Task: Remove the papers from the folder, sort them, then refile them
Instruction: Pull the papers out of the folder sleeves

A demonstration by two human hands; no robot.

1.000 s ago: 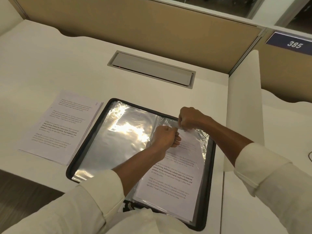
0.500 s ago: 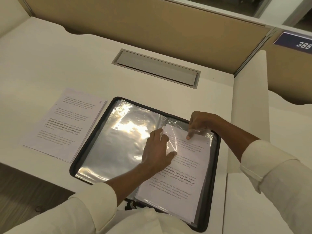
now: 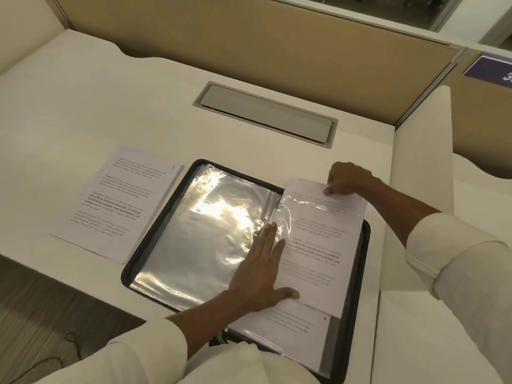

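A black-edged folder (image 3: 155,228) lies open on the desk, its left side showing shiny, empty plastic sleeves (image 3: 205,234). On its right side a printed sheet (image 3: 318,245) sticks halfway out past the top of its sleeve. My right hand (image 3: 346,178) pinches that sheet's top edge. My left hand (image 3: 260,273) lies flat with straight fingers along the folder's spine, pressing the sleeve down. Left of the folder sits a stack of printed papers (image 3: 116,203).
A grey cable hatch (image 3: 266,112) is set into the white desk (image 3: 83,106) behind the folder. A tan partition (image 3: 249,37) closes the back, and a white divider (image 3: 421,151) stands to the right. The desk's front edge drops to the floor at lower left.
My right hand has drawn the sheet upward, partly out of its sleeve. My left hand went from pinching the sleeve top to lying flat lower down on the folder.
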